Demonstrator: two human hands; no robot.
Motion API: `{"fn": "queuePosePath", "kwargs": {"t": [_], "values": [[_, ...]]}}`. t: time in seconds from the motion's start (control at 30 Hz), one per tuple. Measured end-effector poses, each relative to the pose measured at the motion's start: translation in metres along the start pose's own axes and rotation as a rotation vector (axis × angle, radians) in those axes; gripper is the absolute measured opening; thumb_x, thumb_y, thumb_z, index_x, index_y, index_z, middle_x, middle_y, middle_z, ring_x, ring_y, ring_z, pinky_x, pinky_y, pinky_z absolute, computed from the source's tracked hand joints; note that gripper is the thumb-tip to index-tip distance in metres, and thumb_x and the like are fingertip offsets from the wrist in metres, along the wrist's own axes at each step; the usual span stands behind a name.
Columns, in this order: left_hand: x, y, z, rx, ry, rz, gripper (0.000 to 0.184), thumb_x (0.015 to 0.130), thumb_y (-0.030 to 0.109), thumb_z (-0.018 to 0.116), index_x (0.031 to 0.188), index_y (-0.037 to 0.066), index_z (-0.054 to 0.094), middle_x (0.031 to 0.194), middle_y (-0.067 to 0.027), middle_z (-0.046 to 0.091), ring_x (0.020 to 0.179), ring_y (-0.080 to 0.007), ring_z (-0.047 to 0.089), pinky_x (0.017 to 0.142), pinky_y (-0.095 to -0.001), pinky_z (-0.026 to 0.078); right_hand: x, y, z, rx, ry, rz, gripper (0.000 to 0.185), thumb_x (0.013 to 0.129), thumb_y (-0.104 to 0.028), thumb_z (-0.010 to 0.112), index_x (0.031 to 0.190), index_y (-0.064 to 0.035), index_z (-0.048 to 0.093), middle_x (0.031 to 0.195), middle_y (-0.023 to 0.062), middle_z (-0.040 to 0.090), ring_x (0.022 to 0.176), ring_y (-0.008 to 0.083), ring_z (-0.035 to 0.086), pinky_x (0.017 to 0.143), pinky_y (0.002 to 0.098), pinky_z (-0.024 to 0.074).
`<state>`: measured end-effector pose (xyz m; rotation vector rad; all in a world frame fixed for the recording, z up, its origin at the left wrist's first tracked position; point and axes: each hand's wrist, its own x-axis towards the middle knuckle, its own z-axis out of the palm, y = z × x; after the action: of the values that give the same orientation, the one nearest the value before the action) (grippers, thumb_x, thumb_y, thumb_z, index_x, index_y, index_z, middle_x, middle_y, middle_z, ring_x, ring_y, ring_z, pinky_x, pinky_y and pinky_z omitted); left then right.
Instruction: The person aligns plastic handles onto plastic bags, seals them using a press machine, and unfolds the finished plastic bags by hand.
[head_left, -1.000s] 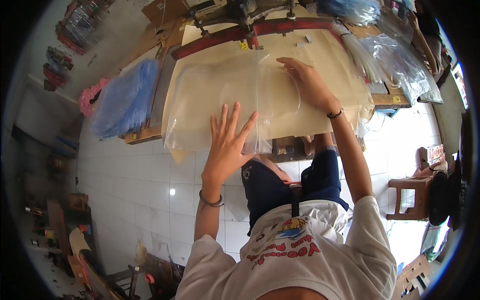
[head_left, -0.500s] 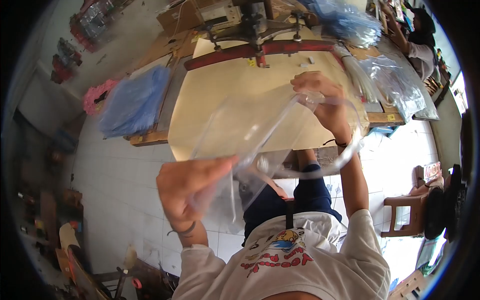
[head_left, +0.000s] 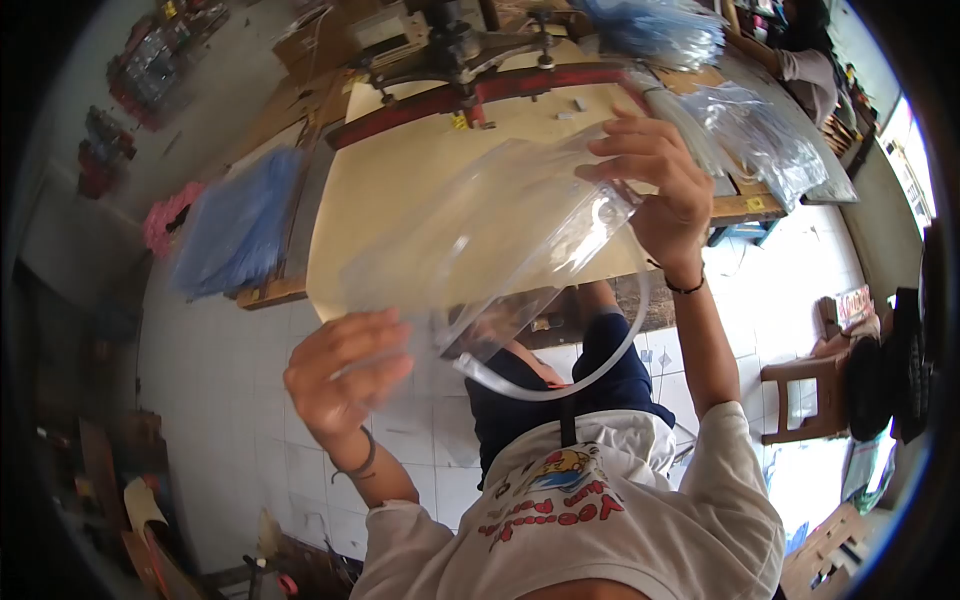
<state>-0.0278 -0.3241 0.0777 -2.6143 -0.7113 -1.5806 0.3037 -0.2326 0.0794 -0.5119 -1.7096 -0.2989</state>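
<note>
A clear plastic bag (head_left: 540,255), glossy and folded into panels, hangs tilted above the table's front edge. A translucent whitish strip (head_left: 600,375) loops below it in a curve. My right hand (head_left: 660,185) grips the bag's upper right corner, with fingers over it and the thumb partly hidden. My left hand (head_left: 350,375) is beside the bag's lower left side, fingers stretched and apart, slightly blurred. Contact between the left fingertips and the clear film cannot be made out. Beneath the bag lies a cream sheet (head_left: 375,200) covering the tabletop.
A red bar press (head_left: 400,115) spans the table's back. Blue plastic sheets (head_left: 240,215) are stacked at left, more blue film (head_left: 655,35) at back right. Clear plastic pieces (head_left: 760,130) lie on the right. Another person (head_left: 810,75) is at far right; a brown stool (head_left: 805,390) stands below.
My left hand has moved left and its fingers have come apart from the bag's lower end. The bag has turned flatter, and the strip now hangs lower in a wide curve.
</note>
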Motion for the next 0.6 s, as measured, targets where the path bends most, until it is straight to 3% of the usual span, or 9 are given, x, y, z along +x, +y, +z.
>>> {"fn": "queuePosePath", "kwargs": {"t": [0.2,0.3,0.37,0.4,0.47,0.53,0.6], "values": [[-0.002,-0.012,0.001,0.087,-0.042,-0.073,0.030,0.072,0.001,0.076,0.101,0.010,0.077,0.102,-0.0087,0.076,0.095,-0.0311,0.073,0.076,-0.0358,0.059,0.002,0.004,-0.007,-0.105,-0.063,-0.061,0.028,0.066,0.003,0.082,0.091,-0.0052,0.074,0.097,0.0075,0.075,0.100,0.0288,0.069,0.090,0.0425,0.0568],[-0.003,-0.007,-0.006,0.000,-0.060,-0.144,0.033,0.078,-0.005,0.071,0.109,0.007,0.074,0.099,-0.0132,0.076,0.090,-0.0301,0.075,0.074,-0.0355,0.060,0.006,0.003,-0.018,-0.026,-0.096,-0.054,0.027,0.067,0.002,0.084,0.090,-0.0042,0.071,0.097,0.0105,0.075,0.097,0.0289,0.070,0.088,0.0410,0.0571],[-0.002,-0.005,-0.010,-0.083,0.076,-0.136,0.042,0.083,-0.005,0.065,0.123,0.004,0.065,0.101,-0.0165,0.074,0.080,-0.0268,0.074,0.067,-0.0336,0.060,0.010,0.000,-0.034,0.014,-0.104,0.026,0.031,0.068,-0.003,0.088,0.090,-0.0003,0.067,0.095,0.0167,0.073,0.090,0.0283,0.072,0.083,0.0388,0.0580],[0.005,0.000,-0.011,-0.248,0.170,-0.209,0.045,0.086,-0.003,0.061,0.131,0.003,0.057,0.104,-0.0183,0.073,0.074,-0.0253,0.073,0.062,-0.0329,0.060,0.014,0.004,-0.036,0.079,-0.059,0.067,0.034,0.071,-0.005,0.087,0.097,0.0016,0.066,0.098,0.0173,0.072,0.088,0.0259,0.072,0.079,0.0359,0.0583],[0.027,0.014,-0.007,-0.718,0.410,-0.398,0.054,0.093,0.003,0.054,0.145,0.001,0.040,0.111,-0.0219,0.071,0.062,-0.0223,0.070,0.050,-0.0317,0.058,0.035,-0.011,-0.038,0.274,0.010,0.448,0.044,0.083,-0.012,0.082,0.117,0.0062,0.061,0.108,0.0178,0.069,0.086,0.0177,0.071,0.068,0.0253,0.0566],[0.041,-0.001,-0.006,-0.863,0.440,-0.474,0.054,0.096,0.007,0.051,0.147,0.002,0.036,0.108,-0.0201,0.069,0.061,-0.0230,0.069,0.047,-0.0319,0.057,0.070,-0.010,-0.035,0.273,-0.032,0.491,0.048,0.091,-0.015,0.076,0.128,0.0067,0.056,0.112,0.0160,0.068,0.086,0.0139,0.069,0.062,0.0195,0.0529],[0.064,-0.029,-0.004,-1.020,0.448,-0.546,0.054,0.098,0.010,0.049,0.149,0.002,0.032,0.105,-0.0183,0.068,0.061,-0.0236,0.068,0.045,-0.0320,0.056,0.087,0.005,-0.033,0.305,-0.131,0.603,0.046,0.093,-0.014,0.073,0.132,0.0025,0.055,0.115,0.0121,0.067,0.080,0.0111,0.066,0.062,0.0201,0.0525]]}}
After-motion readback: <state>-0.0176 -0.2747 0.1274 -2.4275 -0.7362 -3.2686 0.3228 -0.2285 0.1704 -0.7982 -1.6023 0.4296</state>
